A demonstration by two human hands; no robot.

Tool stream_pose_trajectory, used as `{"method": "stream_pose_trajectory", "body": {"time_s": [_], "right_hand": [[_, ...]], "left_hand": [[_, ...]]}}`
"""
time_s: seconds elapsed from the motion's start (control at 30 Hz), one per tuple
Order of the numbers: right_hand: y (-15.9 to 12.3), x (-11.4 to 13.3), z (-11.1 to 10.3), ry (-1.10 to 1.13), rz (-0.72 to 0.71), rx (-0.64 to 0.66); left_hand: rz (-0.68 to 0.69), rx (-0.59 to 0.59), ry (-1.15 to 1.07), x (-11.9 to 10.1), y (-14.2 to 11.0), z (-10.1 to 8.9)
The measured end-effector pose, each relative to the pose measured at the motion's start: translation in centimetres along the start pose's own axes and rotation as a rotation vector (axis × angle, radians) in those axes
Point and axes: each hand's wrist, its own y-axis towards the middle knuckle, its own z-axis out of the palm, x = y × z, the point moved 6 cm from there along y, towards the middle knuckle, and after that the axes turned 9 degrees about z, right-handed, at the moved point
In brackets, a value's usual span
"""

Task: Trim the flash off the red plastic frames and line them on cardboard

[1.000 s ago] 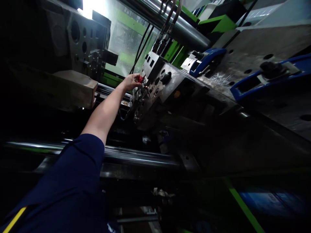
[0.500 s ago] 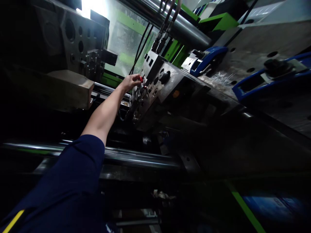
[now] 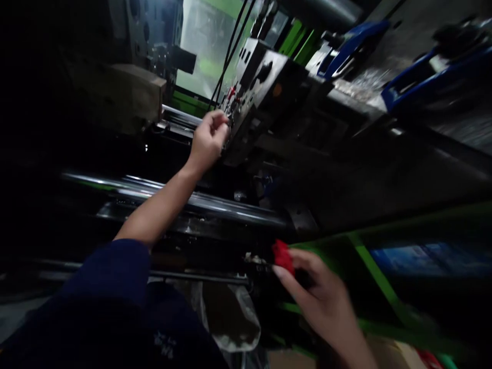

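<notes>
Inside a dim molding machine, the left hand [image 3: 207, 139] pinches shut at the steel mold block [image 3: 269, 87], fingertips on small fittings w/ red bits; what it grips can't be told. Right hand [image 3: 321, 300] holds a red part [image 3: 283, 256] low, near the green frame [image 3: 374, 277]. Best worked slowly, fingertips only, wrist steady.

Your left hand [image 3: 208, 139] is stretched far out, fingers curled shut against the lower edge of the dark metal mold block [image 3: 269, 87] — whether they pinch anything is too blurred to tell. Your right hand [image 3: 323, 300] sits near, at lower right, pinching a small red part [image 3: 283, 256] at its fingertips. Between the two runs a shiny steel bar [image 3: 215, 204]. Black hoses [image 3: 230, 48] rise from the block, and blue clamps [image 3: 351, 38] sit far right of it.
</notes>
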Motion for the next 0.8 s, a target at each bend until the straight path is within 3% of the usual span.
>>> {"method": "stream_pose_trajectory", "body": {"time_s": [0.1,0.13,0.17,0.23,0.33,0.53,0.6,0.7,0.8], "right_hand": [[0.3,0.2,4.2,0.232,0.053,0.337],[0.5,0.3,5.0,0.327,0.058,0.401],[0.7,0.3,5.6,0.411,0.065,0.431],[0.9,-0.1,6.1,0.526,0.078,0.426],[0.6,-0.9,6.7,0.658,0.089,0.337],[-0.9,-1.2,9.2,0.790,0.067,0.292],[-1.4,-0.5,8.4,0.730,-0.058,0.146],[-3.1,2.0,6.5,0.418,-0.420,-0.082],[-4.3,3.8,6.5,0.193,-0.626,-0.055]], "left_hand": [[-0.003,0.568,-0.152,-7.3,-13.5,2.5],[-0.072,0.676,-0.180,-8.6,-17.2,2.8],[-0.161,0.714,-0.206,-9.3,-20.1,2.8],[-0.338,0.651,-0.233,-9.3,-23.6,2.3],[-0.462,0.516,-0.281,-9.0,-25.7,1.3],[-0.275,0.526,-0.133,-11.2,-27.0,0.7],[-0.324,0.501,-0.099,-11.0,-27.7,0.5],[-0.477,0.491,-0.128,-10.1,-28.3,0.3],[-0.478,0.565,-0.155,-10.1,-28.0,0.6]]}}
